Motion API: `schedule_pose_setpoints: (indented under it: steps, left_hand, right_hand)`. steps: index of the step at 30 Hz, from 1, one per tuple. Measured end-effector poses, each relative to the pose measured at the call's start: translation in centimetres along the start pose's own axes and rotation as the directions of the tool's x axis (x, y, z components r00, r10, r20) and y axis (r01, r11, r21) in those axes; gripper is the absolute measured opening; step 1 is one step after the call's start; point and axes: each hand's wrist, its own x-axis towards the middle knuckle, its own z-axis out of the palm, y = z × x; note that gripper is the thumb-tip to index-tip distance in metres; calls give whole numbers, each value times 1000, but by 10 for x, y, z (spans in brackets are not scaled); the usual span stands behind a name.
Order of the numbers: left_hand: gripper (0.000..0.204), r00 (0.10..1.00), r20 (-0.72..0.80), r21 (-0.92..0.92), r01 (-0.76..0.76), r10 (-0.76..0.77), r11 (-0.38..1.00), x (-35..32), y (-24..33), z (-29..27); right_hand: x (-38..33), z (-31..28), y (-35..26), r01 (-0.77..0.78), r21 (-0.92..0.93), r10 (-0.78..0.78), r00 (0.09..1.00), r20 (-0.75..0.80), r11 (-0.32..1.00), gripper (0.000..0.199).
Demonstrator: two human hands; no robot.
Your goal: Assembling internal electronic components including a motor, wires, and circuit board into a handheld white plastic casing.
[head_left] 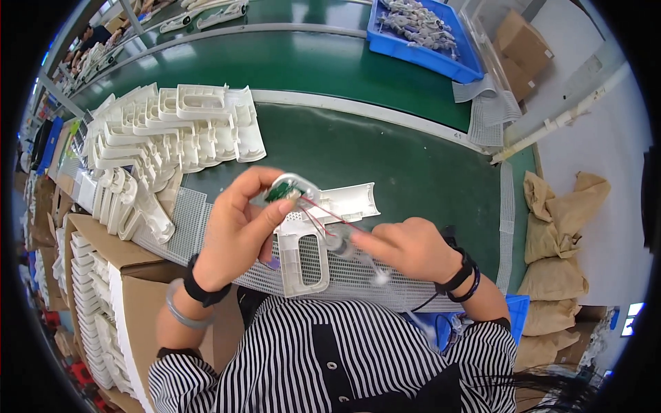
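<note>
In my left hand is a small white plastic cover, pinched between thumb and fingers, with a green circuit board inside it. Thin red wires run from the board toward my right hand, whose fingers are closed at their far end. Just beside those fingertips is a small greyish, partly clear part, blurred, with a pale piece trailing below. Under both hands lies a white plastic housing half with a looped handle, its hollow side up.
Stacked white housing halves cover the bench's left side, with narrower white pieces nearer me. A cardboard box of white parts stands at my left. Beyond the rail, a blue tray holds small assemblies. Brown sacks stand right.
</note>
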Motion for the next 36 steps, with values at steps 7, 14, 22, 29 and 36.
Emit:
schedule_pose_setpoints:
  steps: [7,14,22,29,36]
  left_hand:
    - [18,937,182,585,-348,299,733,15,68,32]
    - [14,949,259,604,-306,182,736,22,102,72]
    - [17,961,165,467,-273,221,841,-2,92,85]
    - [19,982,146,135,102,-121,986,-31,5,60]
    - [26,945,-68,-411,265,-320,872,-39,-91,34]
  right_hand:
    - [-24,-23,3,-384,526,467,884,-29,759,41]
    - [-15,2,-13,-426,904,636,709,304,43,57]
    - [-7,27,8,-374,864,674,737,57,336,31]
    - [-41,-49,22,-508,56,502,860,86,860,38]
    - [22,6,52,-301,-17,287,888,360,953,34]
